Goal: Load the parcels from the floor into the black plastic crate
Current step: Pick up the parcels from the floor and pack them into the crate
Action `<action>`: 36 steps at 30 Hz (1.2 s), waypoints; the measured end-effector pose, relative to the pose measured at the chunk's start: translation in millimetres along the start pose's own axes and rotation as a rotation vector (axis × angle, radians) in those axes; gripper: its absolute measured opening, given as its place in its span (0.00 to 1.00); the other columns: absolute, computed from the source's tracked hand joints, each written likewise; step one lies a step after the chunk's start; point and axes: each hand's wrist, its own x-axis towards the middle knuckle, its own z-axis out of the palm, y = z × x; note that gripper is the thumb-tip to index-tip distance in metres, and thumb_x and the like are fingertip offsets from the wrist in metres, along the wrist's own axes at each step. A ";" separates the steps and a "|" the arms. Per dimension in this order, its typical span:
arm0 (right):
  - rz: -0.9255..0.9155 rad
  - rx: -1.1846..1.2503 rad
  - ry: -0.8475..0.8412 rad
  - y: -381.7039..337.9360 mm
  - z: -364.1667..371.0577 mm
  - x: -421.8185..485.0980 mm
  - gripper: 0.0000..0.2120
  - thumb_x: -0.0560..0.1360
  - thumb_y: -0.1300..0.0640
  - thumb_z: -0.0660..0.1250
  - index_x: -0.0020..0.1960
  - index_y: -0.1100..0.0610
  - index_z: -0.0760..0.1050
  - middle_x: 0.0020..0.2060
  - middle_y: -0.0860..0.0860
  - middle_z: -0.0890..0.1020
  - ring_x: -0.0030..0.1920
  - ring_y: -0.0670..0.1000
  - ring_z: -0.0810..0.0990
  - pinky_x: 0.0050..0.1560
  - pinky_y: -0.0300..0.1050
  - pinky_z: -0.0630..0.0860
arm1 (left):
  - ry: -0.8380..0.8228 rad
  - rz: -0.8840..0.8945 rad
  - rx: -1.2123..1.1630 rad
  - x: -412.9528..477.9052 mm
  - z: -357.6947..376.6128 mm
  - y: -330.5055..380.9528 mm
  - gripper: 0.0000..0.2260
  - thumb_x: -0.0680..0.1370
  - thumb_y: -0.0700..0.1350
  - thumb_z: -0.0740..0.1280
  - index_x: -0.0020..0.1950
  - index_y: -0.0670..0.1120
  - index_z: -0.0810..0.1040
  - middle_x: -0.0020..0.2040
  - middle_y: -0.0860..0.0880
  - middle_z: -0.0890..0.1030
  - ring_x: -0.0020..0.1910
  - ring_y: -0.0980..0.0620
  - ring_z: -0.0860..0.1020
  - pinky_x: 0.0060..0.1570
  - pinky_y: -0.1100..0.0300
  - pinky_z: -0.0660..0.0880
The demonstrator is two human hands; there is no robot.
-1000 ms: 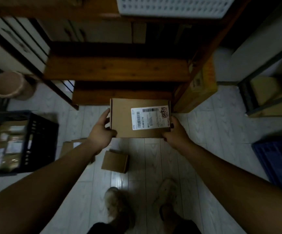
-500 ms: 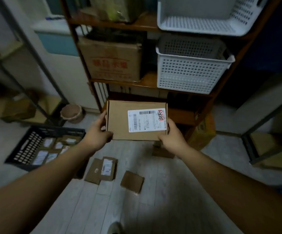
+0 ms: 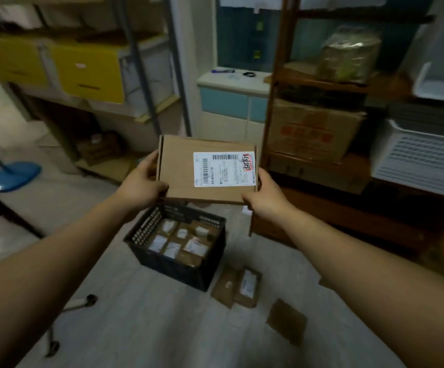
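Observation:
I hold a flat brown cardboard parcel (image 3: 181, 170) with a white shipping label in the air at chest height. My left hand (image 3: 141, 184) grips its left edge and my right hand (image 3: 264, 196) grips its right lower corner. Below and just beyond the parcel stands the black plastic crate (image 3: 146, 232) on the floor, holding several labelled parcels. To the crate's right lie two small parcels (image 3: 238, 286) side by side on the floor, and a third brown parcel (image 3: 286, 321) lies further right.
A wooden shelf unit (image 3: 348, 205) with a cardboard box (image 3: 314, 131) and a white basket (image 3: 423, 160) stands at the right. Metal racking (image 3: 141, 75) with yellow bins is at the left. A blue chair base (image 3: 11, 175) and a chair castor (image 3: 89, 300) sit at the left.
The view has risen and swung left while both hands carried the parcel along. The crate, earlier at the left edge, now sits directly under the parcel.

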 end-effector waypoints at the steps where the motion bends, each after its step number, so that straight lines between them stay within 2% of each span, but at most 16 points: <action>1: 0.021 -0.002 -0.022 -5.7 22.5 5.4 0.26 0.76 0.63 0.66 0.70 0.48 0.65 0.62 0.48 0.77 0.58 0.50 0.77 0.58 0.54 0.78 | 0.001 -0.023 -0.004 3.5 -19.0 -8.0 0.37 0.74 0.32 0.64 0.75 0.61 0.54 0.63 0.51 0.72 0.56 0.46 0.77 0.43 0.51 0.79; 3: 0.044 -0.016 -0.056 -16.7 58.6 15.8 0.27 0.75 0.63 0.66 0.70 0.46 0.64 0.61 0.47 0.78 0.57 0.50 0.78 0.56 0.56 0.79 | 0.005 -0.057 -0.017 13.0 -49.4 -21.0 0.37 0.75 0.31 0.62 0.75 0.60 0.54 0.59 0.51 0.72 0.49 0.50 0.77 0.36 0.57 0.76; 6: 0.055 -0.033 -0.065 -29.1 91.8 37.9 0.28 0.75 0.63 0.66 0.71 0.47 0.63 0.61 0.46 0.77 0.58 0.50 0.77 0.57 0.55 0.78 | 0.011 -0.060 -0.007 38.4 -80.0 -33.7 0.36 0.76 0.32 0.62 0.75 0.60 0.53 0.57 0.52 0.71 0.45 0.53 0.77 0.35 0.58 0.75; 10: 0.075 -0.030 -0.034 -35.4 116.6 84.2 0.29 0.76 0.63 0.65 0.73 0.48 0.61 0.59 0.47 0.77 0.56 0.50 0.77 0.55 0.52 0.79 | -0.001 -0.063 0.002 86.8 -98.8 -45.0 0.36 0.76 0.33 0.63 0.75 0.60 0.52 0.61 0.50 0.71 0.46 0.53 0.76 0.39 0.55 0.77; 15: 0.062 0.001 -0.029 -37.1 147.1 161.6 0.27 0.77 0.61 0.65 0.73 0.48 0.62 0.61 0.48 0.77 0.57 0.51 0.77 0.58 0.51 0.78 | 0.012 -0.091 0.046 162.5 -115.2 -53.3 0.36 0.77 0.34 0.63 0.76 0.59 0.51 0.68 0.45 0.69 0.49 0.48 0.76 0.50 0.47 0.78; 18: 0.084 0.030 -0.055 -42.2 165.6 202.1 0.27 0.77 0.60 0.65 0.73 0.48 0.62 0.57 0.47 0.77 0.53 0.49 0.78 0.49 0.46 0.79 | 0.015 -0.120 0.060 208.0 -130.4 -56.4 0.36 0.77 0.34 0.63 0.76 0.59 0.51 0.68 0.44 0.69 0.51 0.47 0.76 0.51 0.46 0.77; 20: 0.101 0.042 -0.062 -46.2 176.5 224.2 0.26 0.77 0.60 0.65 0.73 0.48 0.62 0.51 0.44 0.76 0.48 0.46 0.77 0.42 0.42 0.77 | -0.006 -0.133 0.071 236.5 -139.0 -60.3 0.35 0.77 0.34 0.63 0.76 0.59 0.51 0.67 0.44 0.69 0.53 0.45 0.75 0.51 0.47 0.77; 23: 0.152 0.040 -0.026 -47.1 188.4 252.5 0.28 0.76 0.60 0.66 0.73 0.49 0.61 0.46 0.41 0.72 0.51 0.49 0.76 0.50 0.47 0.78 | -0.058 -0.146 0.083 281.0 -146.3 -65.9 0.35 0.77 0.35 0.63 0.76 0.60 0.52 0.64 0.45 0.70 0.52 0.45 0.75 0.49 0.48 0.77; 26: 0.217 0.046 0.054 -41.8 199.3 275.5 0.32 0.75 0.61 0.68 0.74 0.50 0.59 0.44 0.42 0.73 0.51 0.50 0.77 0.52 0.47 0.77 | -0.176 -0.186 0.048 327.8 -148.2 -73.5 0.35 0.77 0.34 0.63 0.75 0.61 0.54 0.58 0.48 0.72 0.50 0.46 0.75 0.45 0.49 0.78; 29: 0.280 0.077 0.167 -37.3 214.9 294.3 0.35 0.74 0.61 0.68 0.76 0.50 0.56 0.52 0.47 0.79 0.51 0.49 0.77 0.55 0.46 0.76 | -0.322 -0.170 0.097 374.0 -150.3 -84.1 0.33 0.77 0.33 0.61 0.74 0.61 0.55 0.59 0.50 0.70 0.50 0.47 0.74 0.41 0.51 0.76; 32: 0.343 0.170 0.256 -33.4 244.8 308.8 0.42 0.74 0.64 0.68 0.78 0.47 0.48 0.56 0.48 0.77 0.53 0.50 0.79 0.56 0.50 0.78 | -0.413 -0.163 0.185 419.2 -156.7 -95.4 0.32 0.78 0.35 0.60 0.74 0.61 0.56 0.61 0.51 0.68 0.49 0.49 0.74 0.38 0.55 0.74; 34: 0.391 0.235 0.310 -30.6 271.9 316.8 0.46 0.73 0.67 0.69 0.78 0.44 0.45 0.56 0.48 0.77 0.52 0.51 0.80 0.55 0.55 0.79 | -0.429 -0.128 0.208 444.3 -164.3 -105.1 0.30 0.78 0.36 0.60 0.74 0.61 0.57 0.65 0.50 0.69 0.50 0.50 0.74 0.41 0.54 0.76; 36: 0.429 0.285 0.353 -30.0 298.9 324.6 0.46 0.72 0.68 0.70 0.78 0.44 0.46 0.60 0.50 0.77 0.52 0.52 0.80 0.55 0.59 0.79 | -0.374 -0.080 0.210 462.0 -173.8 -116.1 0.25 0.79 0.39 0.61 0.74 0.57 0.62 0.66 0.48 0.71 0.53 0.50 0.75 0.49 0.55 0.76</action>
